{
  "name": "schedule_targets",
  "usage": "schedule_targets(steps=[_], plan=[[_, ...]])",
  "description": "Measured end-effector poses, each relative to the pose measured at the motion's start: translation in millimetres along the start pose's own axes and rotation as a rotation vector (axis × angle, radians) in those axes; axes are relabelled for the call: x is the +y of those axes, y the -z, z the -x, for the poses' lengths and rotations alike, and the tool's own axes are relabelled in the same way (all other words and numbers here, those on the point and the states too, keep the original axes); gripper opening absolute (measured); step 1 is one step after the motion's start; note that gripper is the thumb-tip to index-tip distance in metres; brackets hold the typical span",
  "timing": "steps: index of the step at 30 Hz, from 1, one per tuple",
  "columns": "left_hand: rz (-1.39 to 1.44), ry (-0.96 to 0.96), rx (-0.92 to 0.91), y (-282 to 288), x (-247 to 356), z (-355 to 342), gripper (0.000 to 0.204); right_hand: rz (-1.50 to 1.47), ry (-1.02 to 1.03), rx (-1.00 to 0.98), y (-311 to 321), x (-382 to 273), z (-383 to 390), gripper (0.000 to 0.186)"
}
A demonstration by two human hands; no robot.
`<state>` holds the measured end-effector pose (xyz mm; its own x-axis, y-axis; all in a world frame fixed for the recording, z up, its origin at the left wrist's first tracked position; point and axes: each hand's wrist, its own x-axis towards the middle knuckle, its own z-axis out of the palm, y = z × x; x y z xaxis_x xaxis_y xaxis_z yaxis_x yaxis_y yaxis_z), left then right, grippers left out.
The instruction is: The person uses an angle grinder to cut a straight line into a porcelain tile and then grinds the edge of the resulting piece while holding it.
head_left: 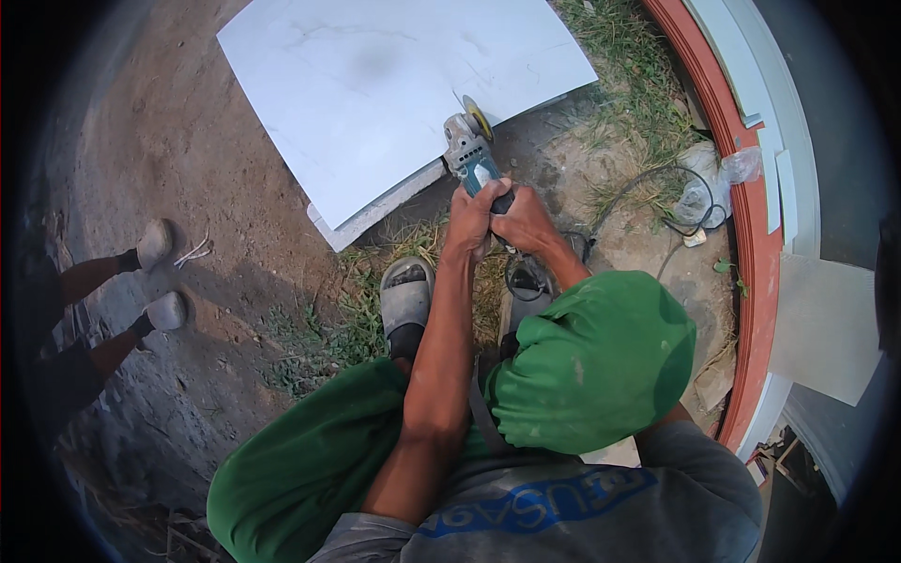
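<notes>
Both hands, left hand [472, 214] and right hand [522, 220], grip clamped on angle grinder [469, 150], disc at white tile [375, 84] edge ahead

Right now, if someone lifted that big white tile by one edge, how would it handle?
The tile looks stiff, thin and wide, so probably heavy and awkward. Its glossy face may be slippery. Being propped on a strip over dirt, it could crack if flexed.
</notes>
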<state>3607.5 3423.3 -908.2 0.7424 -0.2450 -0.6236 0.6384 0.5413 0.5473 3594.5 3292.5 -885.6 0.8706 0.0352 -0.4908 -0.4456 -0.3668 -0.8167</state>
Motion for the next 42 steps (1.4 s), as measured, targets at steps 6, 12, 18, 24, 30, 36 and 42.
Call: schedule_targets(steps=[6, 12, 18, 24, 30, 36, 42], plan=[[-0.041, -0.007, -0.005, -2.8, 8.4, -1.2, 0.039, 0.051, -0.08, -0.049, 4.3, -8.5, -5.3, 0.04], [-0.012, -0.012, 0.007, -4.1, 8.5, -6.0, 0.03, -0.03, -0.053, -0.052, 3.7, -8.3, -8.2, 0.043], [-0.043, 0.02, -0.019, 5.2, 11.7, -10.5, 0.042, -0.012, -0.055, -0.058, 2.8, -6.1, -14.8, 0.048], [-0.038, 0.003, 0.015, -3.4, 10.2, -8.9, 0.032, -0.018, -0.04, -0.04, -0.5, 5.6, -15.2, 0.05], [-0.035, -0.008, 0.016, -1.6, 6.7, -11.1, 0.032, -0.051, -0.018, -0.038, -1.7, 10.0, -17.2, 0.047], [-0.031, 0.014, -0.002, 8.5, 5.1, -10.7, 0.042, -0.062, -0.04, -0.024, -7.9, 10.2, -14.3, 0.043], [-0.043, 0.036, 0.017, 0.2, 12.3, -15.0, 0.038, -0.015, -0.066, -0.051, 1.5, -0.5, -20.4, 0.043]])
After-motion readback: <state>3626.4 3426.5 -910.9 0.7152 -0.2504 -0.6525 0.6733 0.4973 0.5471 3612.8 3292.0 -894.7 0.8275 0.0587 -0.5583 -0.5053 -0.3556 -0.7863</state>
